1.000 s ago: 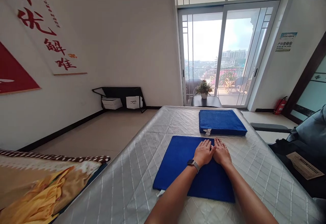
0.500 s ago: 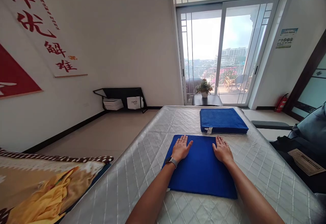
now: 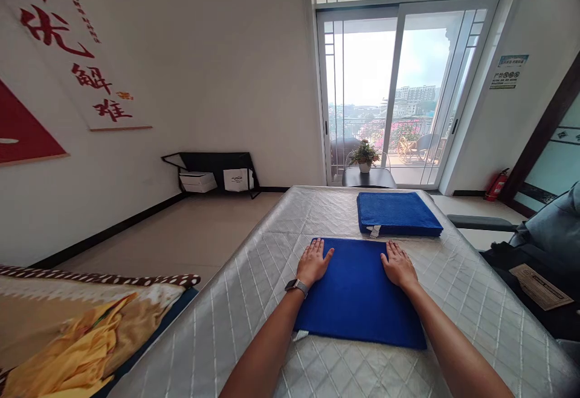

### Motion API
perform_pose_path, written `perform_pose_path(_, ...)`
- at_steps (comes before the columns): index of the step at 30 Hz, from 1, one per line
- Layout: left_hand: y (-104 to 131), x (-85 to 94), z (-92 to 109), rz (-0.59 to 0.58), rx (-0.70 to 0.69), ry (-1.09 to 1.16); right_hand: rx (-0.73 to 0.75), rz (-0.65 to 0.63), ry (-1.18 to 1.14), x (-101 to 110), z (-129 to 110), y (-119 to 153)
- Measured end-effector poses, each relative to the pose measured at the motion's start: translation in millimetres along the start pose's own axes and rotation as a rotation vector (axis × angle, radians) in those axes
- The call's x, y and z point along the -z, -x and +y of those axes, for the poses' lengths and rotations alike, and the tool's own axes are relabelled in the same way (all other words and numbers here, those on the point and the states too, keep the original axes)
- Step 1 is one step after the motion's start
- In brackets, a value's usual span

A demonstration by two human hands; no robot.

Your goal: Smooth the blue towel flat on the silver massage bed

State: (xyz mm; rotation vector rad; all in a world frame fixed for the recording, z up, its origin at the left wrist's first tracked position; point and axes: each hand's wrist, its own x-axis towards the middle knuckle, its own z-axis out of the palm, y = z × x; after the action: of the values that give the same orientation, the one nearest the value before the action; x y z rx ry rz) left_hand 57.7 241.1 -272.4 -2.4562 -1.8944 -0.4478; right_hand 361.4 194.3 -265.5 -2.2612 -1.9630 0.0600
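Cloth [image 3: 360,292] and folded stack [image 3: 399,212] plain blue; mattress [image 3: 254,277] silvery, diamond-quilted

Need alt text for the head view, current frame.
Two bare hands, left and right, palms down on the far corners of a flat blue cloth on a silver quilted surface. Beyond it lies a folded blue stack; farther back, a potted plant before glass doors.

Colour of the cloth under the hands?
The cloth is solid deep blue, seen best in the head view.
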Motion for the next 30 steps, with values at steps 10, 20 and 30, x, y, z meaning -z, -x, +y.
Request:
perform_pose_path(10, 3.8, 7.2, 0.2, -0.009, 0.026, 0.045, -0.004, -0.021, 0.024, 1.6, -5.4, 2.0)
perform_pose_path(20, 7.6, 13.2, 4.1, -0.018, 0.046, 0.032, -0.01, -0.008, 0.056, 25.3, -16.1, 26.0)
perform_pose_path(30, 7.4, 9.5, 4.5, 0.014, 0.011, 0.008, 0.018, -0.035, -0.005, 9.3, -10.3, 64.8)
